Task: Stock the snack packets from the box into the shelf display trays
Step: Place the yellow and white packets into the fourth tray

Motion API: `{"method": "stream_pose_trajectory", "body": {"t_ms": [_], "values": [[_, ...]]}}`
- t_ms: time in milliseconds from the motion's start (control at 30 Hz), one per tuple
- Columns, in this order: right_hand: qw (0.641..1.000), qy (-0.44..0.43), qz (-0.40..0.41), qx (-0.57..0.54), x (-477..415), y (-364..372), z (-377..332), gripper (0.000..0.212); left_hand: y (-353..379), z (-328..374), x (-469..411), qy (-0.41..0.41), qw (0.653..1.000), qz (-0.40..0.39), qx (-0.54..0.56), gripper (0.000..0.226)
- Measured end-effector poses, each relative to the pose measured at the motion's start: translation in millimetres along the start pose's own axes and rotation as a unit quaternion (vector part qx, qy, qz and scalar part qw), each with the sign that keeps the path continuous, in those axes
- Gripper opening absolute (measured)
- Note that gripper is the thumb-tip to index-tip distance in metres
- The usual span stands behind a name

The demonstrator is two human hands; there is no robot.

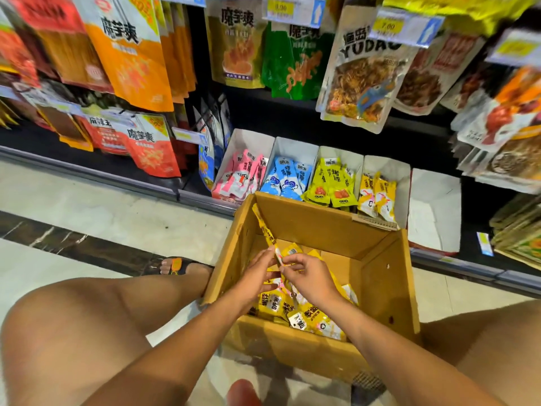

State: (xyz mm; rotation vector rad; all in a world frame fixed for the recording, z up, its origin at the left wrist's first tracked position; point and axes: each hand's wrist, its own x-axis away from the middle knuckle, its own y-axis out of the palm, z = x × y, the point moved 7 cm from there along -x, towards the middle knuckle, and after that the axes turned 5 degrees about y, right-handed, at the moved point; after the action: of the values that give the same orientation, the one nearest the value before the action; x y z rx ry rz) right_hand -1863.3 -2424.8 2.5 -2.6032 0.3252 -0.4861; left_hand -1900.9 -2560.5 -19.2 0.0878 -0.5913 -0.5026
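An open cardboard box (380, 282) sits on the floor between my knees, with several yellow snack packets (310, 316) lying in its near corner. Both hands are inside the box. My left hand (257, 273) and my right hand (310, 276) pinch a small stack of yellow packets (279, 256) held edge-on between the fingertips. On the bottom shelf behind the box stand white display trays: pink packets (240, 177), blue packets (288, 178), yellow packets (333, 183), a tray (392, 171) with a few yellow-orange packets, and an empty tray (433, 212) at the right.
Large hanging snack bags (128, 54) fill the pegs above and to the left, with more bags (363, 71) and price tags overhead. Stacked packs (518, 230) sit at the far right. My sandalled foot (175, 266) rests on the tiled floor left of the box.
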Motion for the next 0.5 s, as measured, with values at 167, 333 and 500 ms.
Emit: {"method": "stream_pose_trajectory", "body": {"t_ms": [167, 333, 500], "values": [[0.997, -0.054, -0.043, 0.026, 3, 17, -10, 0.023, -18, 1, -7, 0.036, 0.998, 0.045, -0.035, 0.029], [0.998, 0.026, -0.016, -0.051, -13, 11, 9, 0.017, -56, 13, -21, 0.105, 0.976, 0.152, -0.113, 0.016], [0.994, 0.111, -0.013, -0.021, -32, 8, 61, 0.016, -93, 26, -26, 0.142, 0.945, 0.215, -0.203, 0.015]]}}
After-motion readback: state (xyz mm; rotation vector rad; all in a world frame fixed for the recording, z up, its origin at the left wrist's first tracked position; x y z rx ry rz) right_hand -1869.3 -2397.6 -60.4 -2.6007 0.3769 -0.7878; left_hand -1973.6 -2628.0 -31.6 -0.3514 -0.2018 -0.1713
